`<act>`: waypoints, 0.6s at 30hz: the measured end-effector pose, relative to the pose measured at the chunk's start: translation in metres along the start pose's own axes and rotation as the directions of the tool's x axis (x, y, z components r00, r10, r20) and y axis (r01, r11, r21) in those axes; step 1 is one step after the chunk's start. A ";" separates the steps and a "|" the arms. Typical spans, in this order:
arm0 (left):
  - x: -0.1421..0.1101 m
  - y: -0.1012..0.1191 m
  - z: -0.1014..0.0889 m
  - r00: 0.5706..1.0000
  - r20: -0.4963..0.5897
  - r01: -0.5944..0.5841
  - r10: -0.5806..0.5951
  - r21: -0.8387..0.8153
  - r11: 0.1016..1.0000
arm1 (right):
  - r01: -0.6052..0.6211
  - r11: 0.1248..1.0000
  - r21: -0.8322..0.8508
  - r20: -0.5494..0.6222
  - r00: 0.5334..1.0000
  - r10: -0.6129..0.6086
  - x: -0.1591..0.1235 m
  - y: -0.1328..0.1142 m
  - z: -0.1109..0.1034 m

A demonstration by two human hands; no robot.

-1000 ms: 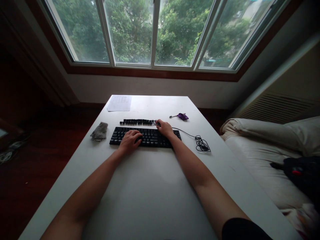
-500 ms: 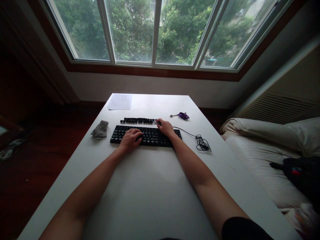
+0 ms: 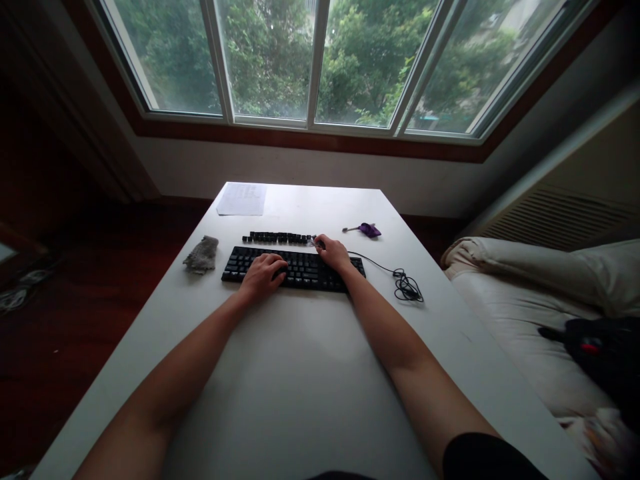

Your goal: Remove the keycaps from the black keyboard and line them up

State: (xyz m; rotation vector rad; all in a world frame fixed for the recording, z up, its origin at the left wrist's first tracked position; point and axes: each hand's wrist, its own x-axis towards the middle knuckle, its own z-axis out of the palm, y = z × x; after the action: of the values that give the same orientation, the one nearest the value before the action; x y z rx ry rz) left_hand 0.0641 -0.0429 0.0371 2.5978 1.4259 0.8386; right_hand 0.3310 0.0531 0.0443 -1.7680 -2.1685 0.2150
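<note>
Left hand [image 3: 263,275], half-curled on keyboard [image 3: 306,272]; right hand [image 3: 332,253], bunched beside keycap row [image 3: 280,237]; both holds indiscernible; apparently keycap handling, next calling for precise pinch.

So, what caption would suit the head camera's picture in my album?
Left hand on a black keyboard, right hand near a row of small black keycaps, on a white table.
</note>
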 end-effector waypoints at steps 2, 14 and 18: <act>0.000 -0.001 0.001 1.000 -0.001 0.000 0.000 0.006 1.000 | -0.004 1.000 -0.005 0.000 1.000 0.004 0.000 0.000 0.000; 0.000 -0.002 0.001 1.000 -0.009 -0.012 0.012 0.013 1.000 | 0.020 1.000 -0.005 -0.012 1.000 -0.020 0.002 0.003 0.003; 0.000 -0.002 0.001 1.000 -0.010 -0.014 0.014 0.011 1.000 | 0.013 1.000 -0.004 -0.008 1.000 -0.013 0.001 0.002 0.002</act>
State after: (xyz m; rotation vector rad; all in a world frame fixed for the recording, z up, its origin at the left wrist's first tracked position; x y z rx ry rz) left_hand 0.0633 -0.0417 0.0358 2.6179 1.4205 0.8496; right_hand 0.3318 0.0547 0.0424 -1.7534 -2.1764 0.2004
